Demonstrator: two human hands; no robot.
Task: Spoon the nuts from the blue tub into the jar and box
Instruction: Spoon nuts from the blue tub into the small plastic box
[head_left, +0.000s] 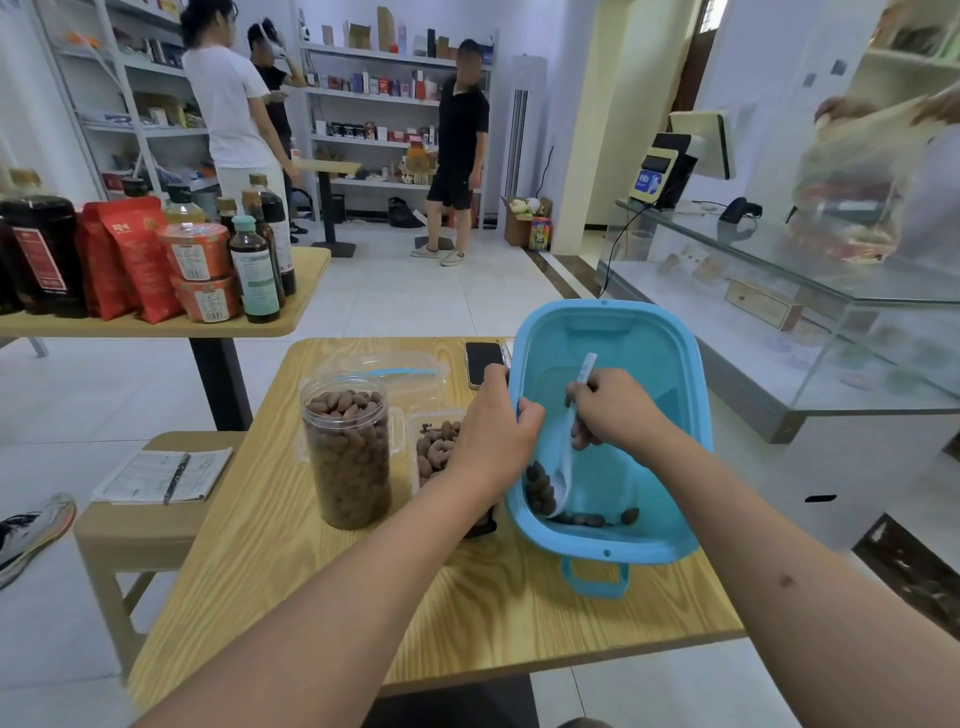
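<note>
Scooping step: left hand (493, 431) grips the tilted blue tub (670, 364) rim; right hand (613, 410) holds the spoon (563, 467) in the last nuts (540, 486) pooled at the low corner. Next, I judge: carry the load level to the box (434, 452), since the jar (347, 452) looks full.

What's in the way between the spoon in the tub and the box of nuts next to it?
The left hand grips the blue tub's left rim, directly between the spoon and the box, and partly covers the box. A scoop would have to lift over the rim and that hand. The jar stands farther left, open-topped.
</note>
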